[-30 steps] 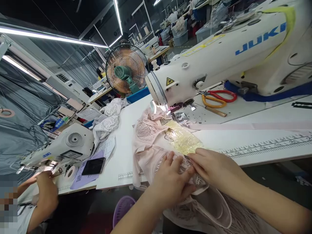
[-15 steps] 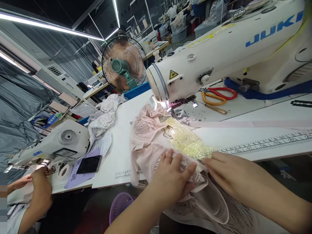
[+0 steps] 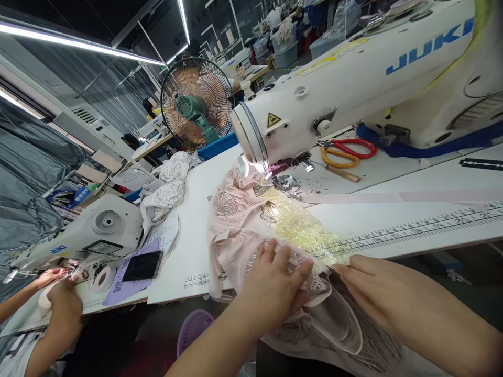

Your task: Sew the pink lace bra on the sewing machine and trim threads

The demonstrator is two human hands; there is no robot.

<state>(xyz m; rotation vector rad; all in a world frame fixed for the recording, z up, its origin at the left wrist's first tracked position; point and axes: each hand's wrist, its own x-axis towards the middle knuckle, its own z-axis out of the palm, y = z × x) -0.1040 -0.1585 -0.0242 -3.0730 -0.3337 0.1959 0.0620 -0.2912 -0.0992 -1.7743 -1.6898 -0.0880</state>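
Note:
A pale pink lace garment [image 3: 236, 220] lies on the white table [image 3: 196, 209], running from the presser foot of the white sewing machine [image 3: 334, 89] down over the table's front edge. My left hand [image 3: 277, 290] presses flat on its lace edge near the table's front. My right hand [image 3: 375, 293] pinches the same edge just to the right, with the fingers pointing left. A pink padded cup [image 3: 338, 322] hangs below both hands. A yellowish shiny patch [image 3: 302, 230] lies on the table between my hands and the needle.
Red and orange scissors [image 3: 348, 152] lie behind the needle area. White lace pieces [image 3: 167, 188] are piled at the left, next to a fan [image 3: 194, 102]. A co-worker's hands [image 3: 58, 296] work at a second sewing machine [image 3: 86, 235], beside a phone [image 3: 142, 265] and a tape roll [image 3: 101, 278].
My right hand has slid to the right along the garment's edge, away from my left hand. The view has shifted slightly up and right.

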